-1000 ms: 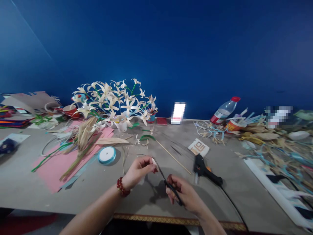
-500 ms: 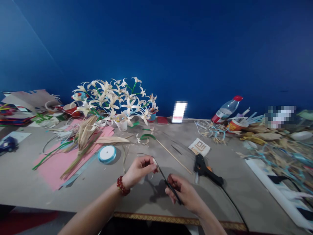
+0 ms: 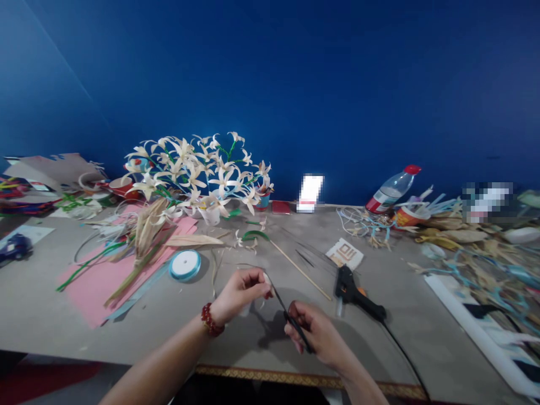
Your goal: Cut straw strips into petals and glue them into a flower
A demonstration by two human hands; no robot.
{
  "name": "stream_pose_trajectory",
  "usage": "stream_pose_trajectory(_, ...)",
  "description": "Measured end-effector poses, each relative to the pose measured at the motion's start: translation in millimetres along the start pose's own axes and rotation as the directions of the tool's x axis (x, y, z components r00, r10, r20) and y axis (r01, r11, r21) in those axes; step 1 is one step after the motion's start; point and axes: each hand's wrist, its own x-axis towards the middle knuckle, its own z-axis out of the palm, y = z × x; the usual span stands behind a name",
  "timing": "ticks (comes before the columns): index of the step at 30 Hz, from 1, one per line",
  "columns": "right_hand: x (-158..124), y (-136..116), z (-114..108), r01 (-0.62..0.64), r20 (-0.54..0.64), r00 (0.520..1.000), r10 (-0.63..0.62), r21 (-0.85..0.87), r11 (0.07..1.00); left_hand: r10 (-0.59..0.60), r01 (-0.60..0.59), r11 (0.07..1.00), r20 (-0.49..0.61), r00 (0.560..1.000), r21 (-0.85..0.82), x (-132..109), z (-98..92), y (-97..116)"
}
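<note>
My left hand, with a red bead bracelet on its wrist, is closed in a pinch on a small pale piece of husk. In my right hand is a pair of dark scissors, the fingers wrapped round the black handles. The blades point up and left, and their tips reach the pale piece at my left fingertips. Whether the blades are apart cannot be made out. Beyond my hands lie a thin wooden stick and a curved green stem with small pale petals beside it.
A black glue gun with its cord lies to the right. White husk flowers stand at the back left, behind a blue ribbon spool and pink paper. A tilted bottle and a white power strip are on the right.
Both hands keep nearly the same place and hold. The scissors have shifted only very slightly, and the things on the table have not moved.
</note>
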Motion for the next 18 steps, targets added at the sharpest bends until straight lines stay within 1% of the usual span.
stream_pose_trajectory(5, 0.5, 1.6, -1.3, -0.01, 0.003, 1.0, 0.01, 0.004, 1.0, -0.015, 0.014, 1.0, -0.003, 1.0, -0.02, 0.3, 1.4, 2.5)
stream_pose_trajectory(9, 0.3, 0.0, -3.6, -0.007, 0.022, 1.0, 0.008, -0.032, 0.999, -0.02, 0.02, 0.999, 0.004, 1.0, -0.024, 0.4, 1.9, 4.6)
stream_pose_trajectory(18, 0.7, 1.8, -6.3, -0.012, 0.028, 1.0, 0.014, -0.069, 0.998, -0.028, 0.028, 1.0, 0.016, 0.999, 0.004, 0.6, -0.5, 1.4)
